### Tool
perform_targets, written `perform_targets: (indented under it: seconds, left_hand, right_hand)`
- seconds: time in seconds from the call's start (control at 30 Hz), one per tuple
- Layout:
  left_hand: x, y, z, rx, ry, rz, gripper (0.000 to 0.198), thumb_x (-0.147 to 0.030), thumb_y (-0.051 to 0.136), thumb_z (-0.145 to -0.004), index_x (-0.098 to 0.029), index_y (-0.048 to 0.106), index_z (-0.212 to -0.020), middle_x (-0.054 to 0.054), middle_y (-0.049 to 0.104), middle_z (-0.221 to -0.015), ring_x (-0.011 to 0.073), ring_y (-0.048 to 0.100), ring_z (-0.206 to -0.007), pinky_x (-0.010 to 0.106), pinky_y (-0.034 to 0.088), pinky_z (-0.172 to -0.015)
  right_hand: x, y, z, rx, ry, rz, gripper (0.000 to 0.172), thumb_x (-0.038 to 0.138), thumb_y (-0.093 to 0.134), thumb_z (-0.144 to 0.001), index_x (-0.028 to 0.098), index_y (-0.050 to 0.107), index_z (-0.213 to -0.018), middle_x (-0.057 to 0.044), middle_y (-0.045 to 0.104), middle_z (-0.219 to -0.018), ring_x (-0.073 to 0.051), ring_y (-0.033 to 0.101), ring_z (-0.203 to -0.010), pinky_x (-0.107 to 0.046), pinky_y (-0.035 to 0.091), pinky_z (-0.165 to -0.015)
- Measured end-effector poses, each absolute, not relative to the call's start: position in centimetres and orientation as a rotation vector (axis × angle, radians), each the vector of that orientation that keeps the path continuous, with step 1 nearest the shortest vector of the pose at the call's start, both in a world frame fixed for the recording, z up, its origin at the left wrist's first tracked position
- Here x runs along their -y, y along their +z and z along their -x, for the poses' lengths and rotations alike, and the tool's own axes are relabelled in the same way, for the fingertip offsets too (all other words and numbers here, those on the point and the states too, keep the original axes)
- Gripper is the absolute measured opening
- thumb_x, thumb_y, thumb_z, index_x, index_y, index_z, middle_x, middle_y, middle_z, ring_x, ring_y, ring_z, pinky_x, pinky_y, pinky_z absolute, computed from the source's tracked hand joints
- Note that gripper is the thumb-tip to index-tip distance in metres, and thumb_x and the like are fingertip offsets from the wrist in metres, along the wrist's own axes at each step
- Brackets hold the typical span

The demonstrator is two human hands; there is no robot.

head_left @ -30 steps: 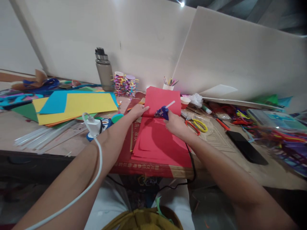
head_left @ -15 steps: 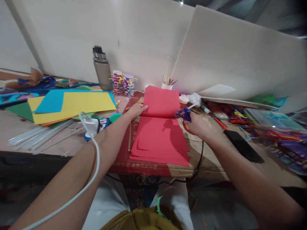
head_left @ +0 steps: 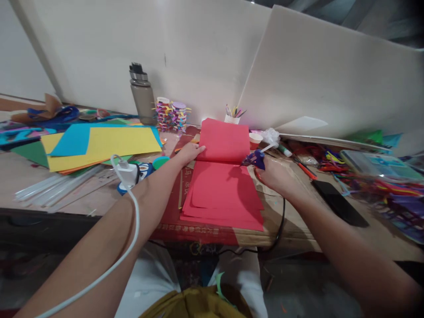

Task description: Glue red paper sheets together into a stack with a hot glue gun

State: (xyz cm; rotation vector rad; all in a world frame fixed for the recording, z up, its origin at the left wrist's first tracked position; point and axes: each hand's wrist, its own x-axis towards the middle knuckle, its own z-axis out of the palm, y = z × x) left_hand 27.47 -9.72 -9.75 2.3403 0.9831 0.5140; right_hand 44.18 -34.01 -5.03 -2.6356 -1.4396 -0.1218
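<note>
A stack of red paper sheets [head_left: 222,190] lies on the table in front of me, and the top sheet's far half [head_left: 225,139] is folded up. My left hand [head_left: 189,153] rests at the left end of the fold, fingers pinching the raised sheet's edge. My right hand [head_left: 276,176] is wrapped around a small blue glue gun [head_left: 254,158] with a clear glue stick poking out the back. The gun's nozzle sits at the right end of the fold. A black cord [head_left: 281,221] runs from the gun down over the table edge.
Yellow and blue sheets [head_left: 99,142] lie at the left, with clear glue sticks [head_left: 53,187] and a white charger [head_left: 127,173] whose cable crosses my left arm. A grey bottle [head_left: 142,95] and paper cups stand at the back. A black phone [head_left: 339,202], scissors and pipe cleaners [head_left: 380,185] are on the right.
My right hand has carried the glue gun from the middle of the fold to its right end, off the red sheet. My left hand has stayed at the fold.
</note>
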Motion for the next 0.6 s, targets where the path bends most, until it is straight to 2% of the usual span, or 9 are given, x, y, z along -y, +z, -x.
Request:
perform_targets:
  seconds: [0.1, 0.27, 0.43, 0.6]
  left_hand:
    - [9.5, -9.8, -27.6, -0.993, 0.502, -2.376, 0.039, -0.044, 0.044, -0.082, -0.017, 0.05, -0.054, 0.002, 0.051, -0.056, 0.0149, 0.047, -0.057, 0.027, 0.031, -0.056]
    - [9.6, -9.8, -27.5, -0.968, 0.497, -2.351, 0.039, -0.045, 0.043, -0.082, -0.017, 0.051, -0.056, 0.002, 0.053, -0.059, 0.0143, 0.047, -0.057, 0.027, 0.031, -0.056]
    - [9.8, -9.7, -27.5, -1.002, 0.481, -2.331, 0.038, -0.043, 0.043, -0.082, -0.018, 0.049, -0.054, 0.0, 0.046, -0.054, 0.0144, 0.043, -0.055, 0.027, 0.029, -0.056]
    - [9.7, -10.0, -27.5, -1.006, 0.513, -2.3, 0.038, -0.044, 0.044, -0.082, -0.019, 0.044, -0.053, -0.002, 0.039, -0.05, 0.0128, 0.036, -0.052, 0.027, 0.025, -0.052]
  right_hand:
    - [34.6, -4.5, -44.3, 1.407, -0.147, 2.687, 0.03, 0.026, 0.048, -0.085, 0.012, 0.057, -0.11, -0.019, 0.067, -0.099, -0.028, 0.064, -0.086, -0.033, 0.042, -0.07]
    - [32.9, -5.3, -43.4, 1.45, -0.07, 2.55, 0.029, 0.02, 0.048, -0.084, 0.013, 0.054, -0.112, -0.018, 0.066, -0.106, -0.028, 0.063, -0.095, -0.03, 0.043, -0.071]
    - [29.6, -6.4, -41.4, 1.533, 0.038, 2.475, 0.034, 0.019, 0.049, -0.084, 0.011, 0.05, -0.116, -0.018, 0.066, -0.107, -0.029, 0.063, -0.099, -0.032, 0.043, -0.076]
    - [27.6, -6.5, -39.1, 1.551, 0.077, 2.456, 0.031, 0.022, 0.05, -0.085, 0.013, 0.05, -0.115, -0.017, 0.067, -0.101, -0.029, 0.065, -0.093, -0.032, 0.045, -0.072]
